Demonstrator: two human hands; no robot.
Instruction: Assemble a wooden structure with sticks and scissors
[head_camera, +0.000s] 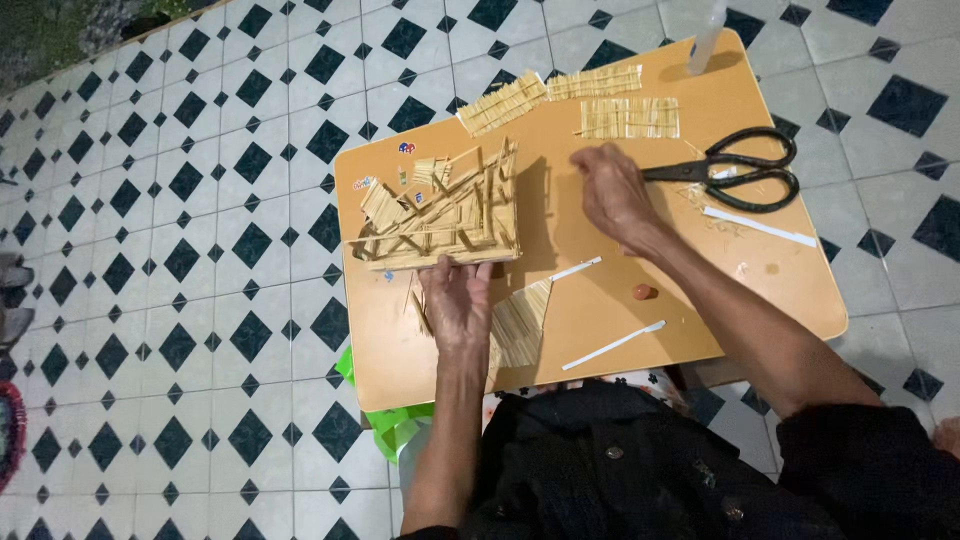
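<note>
Here, a stick-built model house (440, 215) is steadied on the orange table (600, 300) by the left hand (457, 300), fingers spread flat against its base; the right hand (612, 195), loosely curled and empty, is rested beside black scissors (735, 170).

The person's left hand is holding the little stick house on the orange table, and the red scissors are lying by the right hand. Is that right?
Not quite: the scissors are black, not red. The head view shows them lying on the orange table just beyond the right hand. The rest holds: the left hand is at the near edge of the little stick house.
</note>
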